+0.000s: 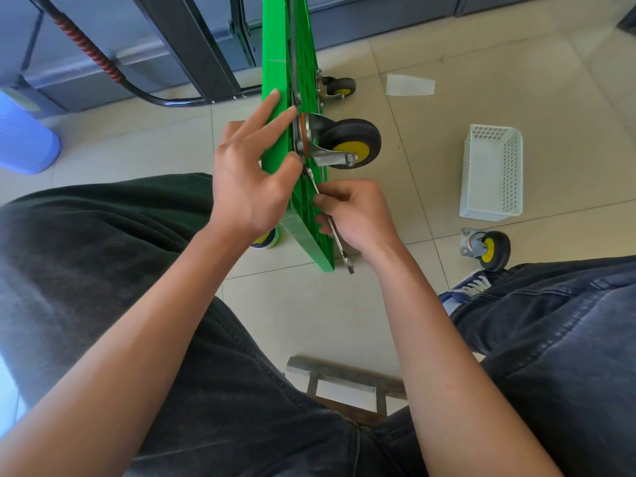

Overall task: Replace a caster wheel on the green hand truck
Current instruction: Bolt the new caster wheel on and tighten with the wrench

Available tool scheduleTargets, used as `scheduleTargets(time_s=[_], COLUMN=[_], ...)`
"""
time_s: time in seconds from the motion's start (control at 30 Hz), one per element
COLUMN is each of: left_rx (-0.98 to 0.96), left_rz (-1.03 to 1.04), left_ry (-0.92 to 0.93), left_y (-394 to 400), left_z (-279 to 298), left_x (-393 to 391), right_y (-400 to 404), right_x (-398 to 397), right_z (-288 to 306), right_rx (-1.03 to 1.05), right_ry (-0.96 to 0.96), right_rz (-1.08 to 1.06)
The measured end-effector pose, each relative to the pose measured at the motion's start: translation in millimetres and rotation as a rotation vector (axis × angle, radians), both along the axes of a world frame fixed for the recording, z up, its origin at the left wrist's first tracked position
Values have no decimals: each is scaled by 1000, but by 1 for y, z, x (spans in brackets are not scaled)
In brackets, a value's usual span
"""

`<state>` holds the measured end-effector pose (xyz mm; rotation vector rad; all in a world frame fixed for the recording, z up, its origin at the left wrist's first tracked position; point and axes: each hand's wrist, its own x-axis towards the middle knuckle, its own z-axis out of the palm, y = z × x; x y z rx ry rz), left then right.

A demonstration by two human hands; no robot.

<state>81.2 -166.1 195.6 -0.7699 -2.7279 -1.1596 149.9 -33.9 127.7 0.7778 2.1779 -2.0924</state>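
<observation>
The green hand truck (289, 46) stands on its edge on the floor in front of me. A caster wheel (349, 142), black with a yellow hub, sits against its underside. My left hand (249, 173) rests on the green deck with its fingers stretched out and the thumb near the caster's mounting plate. A metal wrench (332, 225) is gripped by my right hand (354, 215), and its upper end sits at the plate's lower bolt. Another mounted caster (339, 87) shows farther back. A loose caster (487, 249) lies on the tiles at the right.
A white perforated basket (492, 173) stands on the floor to the right. A blue plastic bin (24, 139) is at the left edge. A black handle bar (165, 98) curves along the floor beside dark cabinets. A low stool (344, 376) is between my legs.
</observation>
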Motion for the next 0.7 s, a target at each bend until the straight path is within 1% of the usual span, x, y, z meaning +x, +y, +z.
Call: scheduleTargets(time_s=[0.13, 0.3, 0.5, 0.7], left_rx=[7, 18, 18, 19], left_rz=[-1, -6, -2, -4], left_ry=[-3, -1, 11, 12], left_y=[0, 0, 0, -1], left_z=[-1, 0, -1, -2], left_x=[-1, -1, -1, -2], right_y=[4, -2, -11, -15], right_x=[0, 0, -3, -3], right_z=[-16, -30, -36, -38], right_rx=[14, 59, 74, 37], right_ry=[4, 68, 144, 208], right_rz=[-46, -120, -182, -218])
